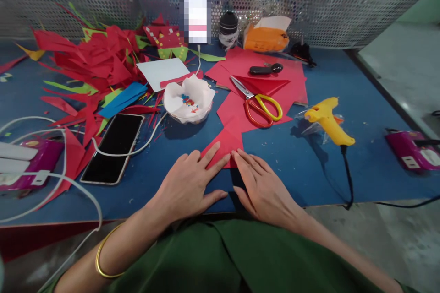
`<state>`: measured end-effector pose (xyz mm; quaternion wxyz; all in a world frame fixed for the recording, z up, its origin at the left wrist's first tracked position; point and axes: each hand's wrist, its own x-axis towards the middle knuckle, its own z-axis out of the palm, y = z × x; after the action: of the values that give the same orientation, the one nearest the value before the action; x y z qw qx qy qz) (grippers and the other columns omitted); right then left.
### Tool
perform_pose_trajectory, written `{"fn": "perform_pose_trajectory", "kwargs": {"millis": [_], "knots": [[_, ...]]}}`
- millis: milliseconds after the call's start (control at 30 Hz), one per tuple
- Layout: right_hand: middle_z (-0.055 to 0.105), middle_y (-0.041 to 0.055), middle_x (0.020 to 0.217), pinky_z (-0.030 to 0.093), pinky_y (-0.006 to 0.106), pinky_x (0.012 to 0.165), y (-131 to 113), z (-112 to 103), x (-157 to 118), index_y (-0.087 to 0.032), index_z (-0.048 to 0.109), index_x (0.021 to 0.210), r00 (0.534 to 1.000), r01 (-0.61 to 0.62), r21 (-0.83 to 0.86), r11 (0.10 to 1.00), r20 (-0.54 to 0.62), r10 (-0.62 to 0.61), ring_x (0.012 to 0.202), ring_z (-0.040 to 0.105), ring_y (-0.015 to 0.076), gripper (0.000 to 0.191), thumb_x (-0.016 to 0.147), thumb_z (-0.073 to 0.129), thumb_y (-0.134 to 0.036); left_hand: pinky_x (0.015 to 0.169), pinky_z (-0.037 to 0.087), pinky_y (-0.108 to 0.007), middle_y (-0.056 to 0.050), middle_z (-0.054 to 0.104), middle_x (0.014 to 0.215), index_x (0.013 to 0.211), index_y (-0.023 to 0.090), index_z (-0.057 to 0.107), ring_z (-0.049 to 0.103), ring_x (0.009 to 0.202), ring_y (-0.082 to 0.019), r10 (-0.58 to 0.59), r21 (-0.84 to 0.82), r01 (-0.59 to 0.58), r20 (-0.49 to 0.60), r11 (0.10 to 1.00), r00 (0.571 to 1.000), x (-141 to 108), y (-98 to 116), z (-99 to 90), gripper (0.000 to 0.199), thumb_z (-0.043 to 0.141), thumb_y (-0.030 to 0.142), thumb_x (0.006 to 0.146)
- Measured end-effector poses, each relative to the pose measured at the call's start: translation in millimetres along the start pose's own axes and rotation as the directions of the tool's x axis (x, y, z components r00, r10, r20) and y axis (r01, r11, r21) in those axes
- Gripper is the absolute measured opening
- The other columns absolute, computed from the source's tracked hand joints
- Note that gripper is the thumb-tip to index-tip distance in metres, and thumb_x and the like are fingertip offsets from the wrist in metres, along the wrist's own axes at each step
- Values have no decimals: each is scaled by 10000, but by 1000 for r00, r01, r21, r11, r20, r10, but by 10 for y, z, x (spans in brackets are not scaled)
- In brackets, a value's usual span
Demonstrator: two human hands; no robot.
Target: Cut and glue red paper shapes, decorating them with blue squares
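Note:
A folded piece of red paper lies on the blue table near its front edge, directly before me. My left hand rests on its left part, fingers spread and flat, palm down. On the paper's lower right edge lie the fingertips of my right hand, its fingers stretched out side by side. Neither hand grips the paper. Just beyond it are more red sheets, with scissors with one red and one yellow handle on top, beside a folded red triangle.
Left: a phone under a white cable, red scraps, and a paper-lined bowl. Right: a yellow glue gun with a black cord and a purple box. A metal mesh stands behind.

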<state>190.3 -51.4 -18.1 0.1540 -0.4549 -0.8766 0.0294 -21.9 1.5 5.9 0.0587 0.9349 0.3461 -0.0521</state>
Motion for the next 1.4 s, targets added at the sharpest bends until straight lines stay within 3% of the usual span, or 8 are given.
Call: {"fn": "perform_pose_trajectory", "kwargs": {"millis": [200,633,800,967,1100,1167,1267,1400], "knots": [[485,318,1424,423,533,1080,-8,17,-32,120,350,1411,1000,-5,-12,1000,22,5,1370,430,364,601,968,418,-282,815,468,-445,-159,326,1580,1525,267,331,558,1023,-305,0,-41,-1,-27,999,1000,-91,-8,-61,742,409,662,902],[413,310,1482,387,572,1092,15,-11,-67,23,464,1407,990,81,-52,995,120,-74,1429,315,400,564,981,433,-345,822,438,-448,-154,460,1499,1475,276,436,568,1004,-303,-68,-5,68,-49,998,996,-192,131,-18,740,445,699,868],[450,318,1452,403,578,1075,9,-3,-57,29,517,1360,992,92,-61,994,96,-86,1408,350,413,524,978,439,-321,887,398,-438,-113,523,1464,1404,138,522,583,1023,-280,-57,47,67,-181,997,982,-342,161,76,684,404,622,936],[446,322,1452,396,576,1080,16,9,-58,29,516,1353,992,99,-52,994,90,-94,1421,334,398,514,974,450,-311,803,401,-434,-97,660,1305,1290,123,607,644,972,-280,-160,106,214,-377,971,912,-651,146,190,579,484,564,937],[440,320,1459,392,579,1081,23,16,-73,17,510,1359,992,92,-52,994,94,-87,1421,337,395,510,972,454,-310,735,438,-417,-24,793,958,994,224,692,690,759,-234,-272,24,361,-612,932,743,-851,99,216,219,657,403,875],[441,315,1460,391,577,1082,23,20,-77,15,515,1354,992,90,-52,995,96,-85,1420,341,393,504,971,453,-308,699,457,-396,-3,795,843,906,237,687,693,714,-220,-288,-5,383,-667,924,687,-867,88,199,74,688,283,849],[452,308,1456,389,574,1084,14,25,-71,8,530,1339,992,84,-56,995,96,-78,1418,349,387,487,973,445,-301,763,495,-402,-49,768,1082,1122,203,678,698,899,-253,-279,-8,347,-613,938,739,-744,102,170,257,647,248,871],[452,299,1461,387,570,1083,1,16,-65,6,539,1334,993,76,-73,994,90,-70,1413,361,380,480,974,442,-297,985,468,-417,-87,611,1376,1326,119,582,570,1226,-282,-85,-4,92,-408,996,909,-471,141,181,471,548,392,944]]}}
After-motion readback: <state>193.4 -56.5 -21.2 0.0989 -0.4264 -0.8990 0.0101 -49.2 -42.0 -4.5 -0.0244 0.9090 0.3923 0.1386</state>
